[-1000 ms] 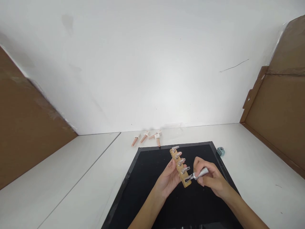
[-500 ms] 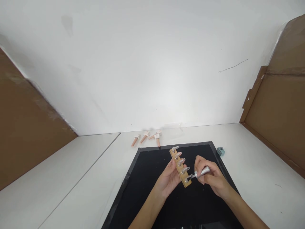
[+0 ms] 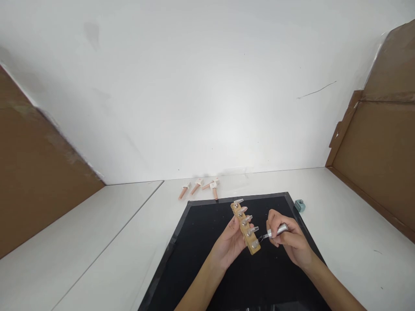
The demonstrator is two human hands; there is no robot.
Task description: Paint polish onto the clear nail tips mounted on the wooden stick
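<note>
My left hand [image 3: 229, 242] is closed round a yellowish nail-tip holder strip [image 3: 244, 223], held tilted above the black mat. Several clear nail tips [image 3: 252, 230] stand out from it in a row along its right side. In the fingers of my right hand [image 3: 290, 237] is a nail polish brush [image 3: 279, 230] with a silver handle. Its dark bristle end points left, at or very close to the lowest nail tip; whether they touch I cannot tell. A small teal nail polish bottle [image 3: 300, 205] stands beyond my right hand, its cap off.
Several small bottles with pink caps [image 3: 195, 188] lie on the white table behind the black mat [image 3: 201, 220]. Brown cardboard panels [image 3: 376, 151] stand at both sides, and a white wall [image 3: 207, 108] rises at the back.
My right hand has moved slightly right with the brush, drawing its bristles toward the outer end of the lowest nail tip. My left hand and the strip stay put.
</note>
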